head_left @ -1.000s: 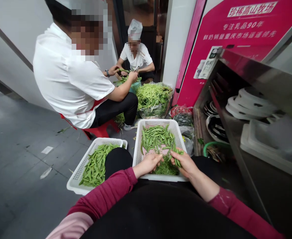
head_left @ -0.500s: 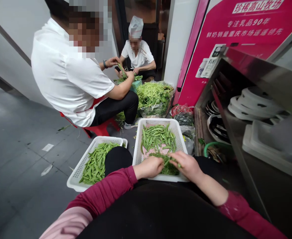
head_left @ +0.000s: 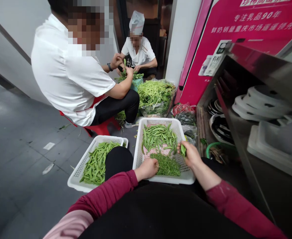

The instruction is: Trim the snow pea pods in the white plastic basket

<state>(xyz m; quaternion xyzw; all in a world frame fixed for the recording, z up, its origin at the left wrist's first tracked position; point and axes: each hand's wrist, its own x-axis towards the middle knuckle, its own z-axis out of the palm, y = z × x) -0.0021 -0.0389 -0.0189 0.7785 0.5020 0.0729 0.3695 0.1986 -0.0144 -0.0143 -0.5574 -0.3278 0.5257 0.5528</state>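
A white basket stands in front of me, with green pods in its far part and a heap of small green trimmings in its near part. My left hand is closed above the basket's near left side, beside the trimmings; what its fingers hold, if anything, is hidden. At the basket's right edge my right hand is closed round a few green pods. A second white basket at the left holds many more pods.
A person in white sits on a red stool, handling greens. Another person crouches behind. A bag of leafy stems stands beyond my basket. Steel shelving with dishes and a green basin are at the right.
My hands have moved apart: the right one went right and slightly up to the basket's edge with pods, the left one slightly left. The trimmings heap is now uncovered.
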